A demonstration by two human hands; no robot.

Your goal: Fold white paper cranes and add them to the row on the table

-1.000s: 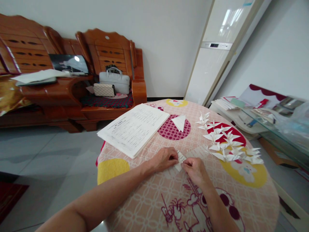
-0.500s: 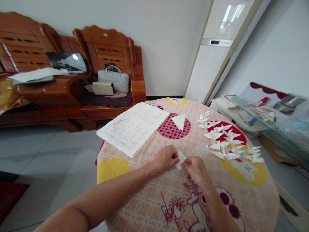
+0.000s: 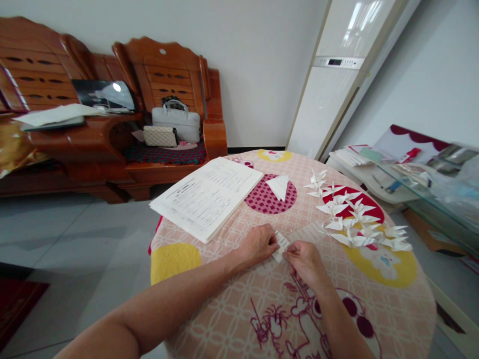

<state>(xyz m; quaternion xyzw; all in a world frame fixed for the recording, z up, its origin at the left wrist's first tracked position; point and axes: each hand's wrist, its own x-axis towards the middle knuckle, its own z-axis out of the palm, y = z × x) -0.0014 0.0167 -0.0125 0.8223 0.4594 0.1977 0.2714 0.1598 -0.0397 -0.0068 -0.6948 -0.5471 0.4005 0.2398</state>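
Note:
Between my hands is a small folded piece of printed paper [image 3: 281,243], low over the patterned tablecloth [image 3: 224,299]. My left hand [image 3: 261,241] is closed on its left edge, fingers curled. My right hand [image 3: 305,258] pinches its right side with thumb and fingertips. The fingers cover part of the paper, so its full shape is hidden. Several folded white paper cranes [image 3: 350,217] stand in a group to the right. Beyond my hands lies a white paper folded to a triangle [image 3: 279,187].
A stack of printed sheets [image 3: 205,197] lies on the table's left side. At the right, a glass shelf [image 3: 422,199] with papers and plastic bags stands close to the table. Behind are a wooden chair [image 3: 164,65] holding a grey handbag [image 3: 179,122] and a tall white air conditioner [image 3: 325,99].
My right hand has shifted very slightly along the folded paper. Both hands keep their hold, and the view has tilted a little.

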